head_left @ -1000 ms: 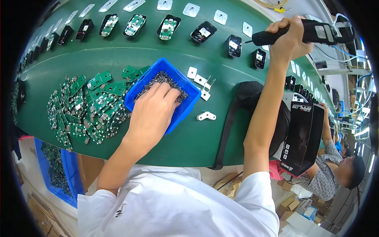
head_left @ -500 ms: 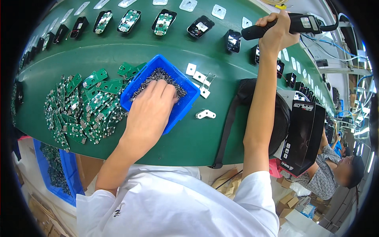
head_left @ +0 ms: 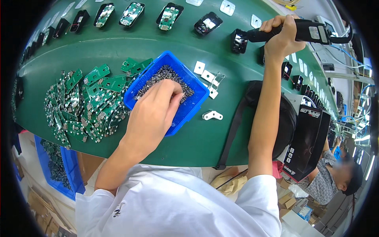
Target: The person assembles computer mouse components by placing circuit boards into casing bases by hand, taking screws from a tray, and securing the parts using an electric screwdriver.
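Left hand [head_left: 154, 106] pinched over the blue screw bin [head_left: 198, 91], its catch hidden; rightward of it, right hand [head_left: 285, 41] grips a screwdriver [head_left: 310, 31], best kept steady.

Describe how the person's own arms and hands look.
The white shirt has short, loose sleeves, with a small dark marking on its left side. The forearms are uncovered; the left hand and right hand wear no gloves, and no watch or bracelet shows.

Pictured cornerwise near eleven o'clock: square blue plastic bin [head_left: 194, 103] of loose silvery metal screws [head_left: 164, 74]. Held nearly level at two: black cylindrical electric screwdriver [head_left: 308, 31], nose toward nine, at open-faced black rectangular housing [head_left: 239, 42].
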`<state>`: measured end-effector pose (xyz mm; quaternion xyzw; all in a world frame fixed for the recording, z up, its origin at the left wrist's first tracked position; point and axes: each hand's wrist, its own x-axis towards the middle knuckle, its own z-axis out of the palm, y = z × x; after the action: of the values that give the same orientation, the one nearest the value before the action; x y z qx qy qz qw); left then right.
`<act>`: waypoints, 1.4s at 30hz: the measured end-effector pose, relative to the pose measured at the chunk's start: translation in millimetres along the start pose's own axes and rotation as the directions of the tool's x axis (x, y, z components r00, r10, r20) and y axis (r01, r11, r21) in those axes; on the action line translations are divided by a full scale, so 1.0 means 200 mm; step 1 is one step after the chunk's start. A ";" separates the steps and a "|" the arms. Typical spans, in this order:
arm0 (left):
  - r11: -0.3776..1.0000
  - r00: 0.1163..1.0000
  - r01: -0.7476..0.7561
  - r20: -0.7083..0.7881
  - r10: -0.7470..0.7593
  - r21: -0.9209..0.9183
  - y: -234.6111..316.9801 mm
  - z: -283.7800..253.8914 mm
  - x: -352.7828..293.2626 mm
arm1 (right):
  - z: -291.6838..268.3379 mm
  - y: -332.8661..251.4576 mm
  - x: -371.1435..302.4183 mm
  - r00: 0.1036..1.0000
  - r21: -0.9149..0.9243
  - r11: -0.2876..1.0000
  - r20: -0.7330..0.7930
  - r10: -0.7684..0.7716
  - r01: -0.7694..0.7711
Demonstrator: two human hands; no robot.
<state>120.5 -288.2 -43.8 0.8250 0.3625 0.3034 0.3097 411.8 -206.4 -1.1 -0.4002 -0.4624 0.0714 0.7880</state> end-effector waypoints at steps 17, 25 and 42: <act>0.422 0.945 0.286 0.179 -0.275 -0.860 0.04 -0.13 0.00 | -0.06 -0.02 0.08 0.988 0.140 0.979 0.008 0.151 -0.151; 0.455 0.994 0.038 -0.014 -0.109 -0.890 0.15 -0.14 -0.04 | 0.11 -0.87 -0.07 0.819 0.640 0.689 0.562 -0.118 -0.340; 0.258 0.977 -0.211 -0.199 0.070 -0.943 0.31 0.09 -0.18 | 0.12 -1.03 -0.22 0.812 0.837 0.401 0.503 -0.298 -0.371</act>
<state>138.8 -356.6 -19.6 0.4805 0.0490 0.5340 0.6939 315.7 -353.0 119.3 0.1299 -0.5531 0.4494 0.6894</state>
